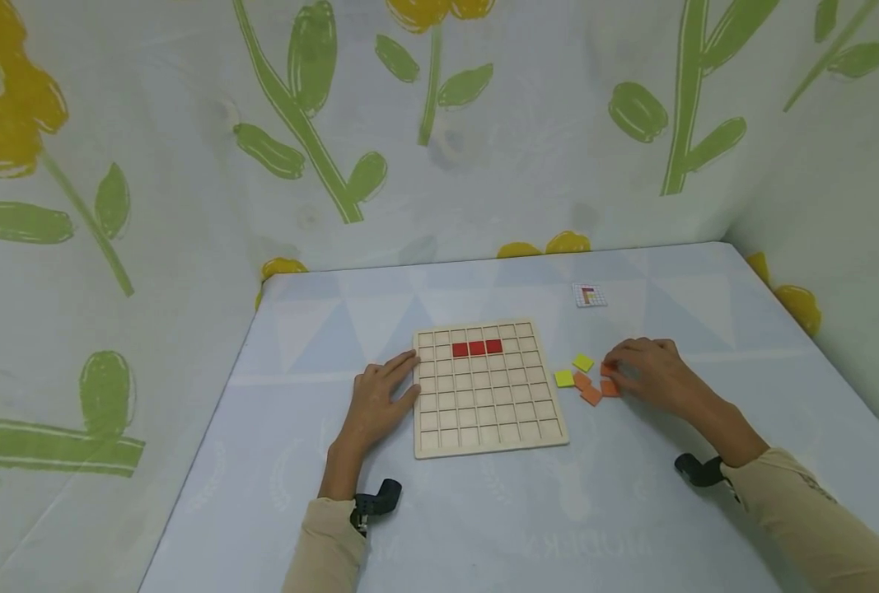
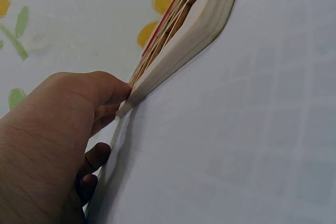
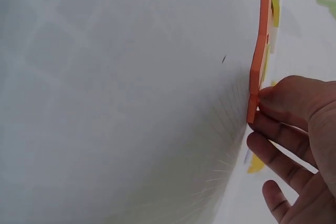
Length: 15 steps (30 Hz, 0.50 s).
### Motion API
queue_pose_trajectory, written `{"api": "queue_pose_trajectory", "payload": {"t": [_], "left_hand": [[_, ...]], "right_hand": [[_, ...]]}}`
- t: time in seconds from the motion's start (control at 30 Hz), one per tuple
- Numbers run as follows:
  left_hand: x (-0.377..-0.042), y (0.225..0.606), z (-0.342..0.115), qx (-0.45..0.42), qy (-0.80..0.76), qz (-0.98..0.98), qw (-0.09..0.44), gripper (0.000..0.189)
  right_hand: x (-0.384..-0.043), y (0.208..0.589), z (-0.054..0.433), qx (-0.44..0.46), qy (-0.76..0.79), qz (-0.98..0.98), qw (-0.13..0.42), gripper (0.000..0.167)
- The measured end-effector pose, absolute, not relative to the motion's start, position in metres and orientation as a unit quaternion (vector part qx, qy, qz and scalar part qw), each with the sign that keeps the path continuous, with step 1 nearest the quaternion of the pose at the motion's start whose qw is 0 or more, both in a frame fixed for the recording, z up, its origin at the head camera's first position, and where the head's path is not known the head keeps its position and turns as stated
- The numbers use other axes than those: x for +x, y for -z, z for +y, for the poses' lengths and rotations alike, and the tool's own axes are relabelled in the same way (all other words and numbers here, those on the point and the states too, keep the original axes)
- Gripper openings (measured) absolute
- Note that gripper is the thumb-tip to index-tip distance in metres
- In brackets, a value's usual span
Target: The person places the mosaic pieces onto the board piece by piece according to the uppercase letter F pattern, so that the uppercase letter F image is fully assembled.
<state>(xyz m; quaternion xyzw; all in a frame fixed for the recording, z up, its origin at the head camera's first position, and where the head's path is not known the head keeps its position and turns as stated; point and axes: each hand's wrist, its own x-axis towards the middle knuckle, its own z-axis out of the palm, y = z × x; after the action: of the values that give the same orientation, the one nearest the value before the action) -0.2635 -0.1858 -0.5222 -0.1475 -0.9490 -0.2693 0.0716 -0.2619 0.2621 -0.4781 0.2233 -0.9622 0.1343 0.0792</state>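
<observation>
A square wooden grid board point(image 1: 487, 403) lies on the table, with three red tiles point(image 1: 477, 348) in a row near its far side. My left hand point(image 1: 375, 403) rests at the board's left edge, fingers extended and fingertips against the rim. In the left wrist view the thumb touches the side of the board point(image 2: 173, 59). To the right of the board, my right hand point(image 1: 650, 375) pinches an orange tile point(image 3: 252, 109) between thumb and index finger, low at the tabletop. Beside it lie more orange tiles point(image 1: 591, 396) and two yellow tiles point(image 1: 564, 379).
A small card point(image 1: 590, 295) with a coloured grid pattern lies farther back on the right. The pale patterned table point(image 1: 320, 329) meets a wall cloth point(image 1: 483, 198) with printed flowers at its far edge. Each wrist carries a black camera mount point(image 1: 380, 498).
</observation>
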Motion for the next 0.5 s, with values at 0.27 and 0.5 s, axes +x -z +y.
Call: {"api": "queue_pose_trajectory", "payload": {"t": [0.27, 0.5], "left_hand": [[-0.2624, 0.5215, -0.1871, -0.15, 0.276, -0.946, 0.076, 0.052], [-0.2607, 0.5181, -0.1854, -0.157, 0.276, -0.944, 0.084, 0.051]], "right_hand": [[-0.2629, 0.4781, 0.2615, 0.227, -0.128, -0.961, 0.091, 0.019], [-0.2646, 0.4765, 0.262, 0.233, -0.145, -0.955, 0.116, 0.023]]}}
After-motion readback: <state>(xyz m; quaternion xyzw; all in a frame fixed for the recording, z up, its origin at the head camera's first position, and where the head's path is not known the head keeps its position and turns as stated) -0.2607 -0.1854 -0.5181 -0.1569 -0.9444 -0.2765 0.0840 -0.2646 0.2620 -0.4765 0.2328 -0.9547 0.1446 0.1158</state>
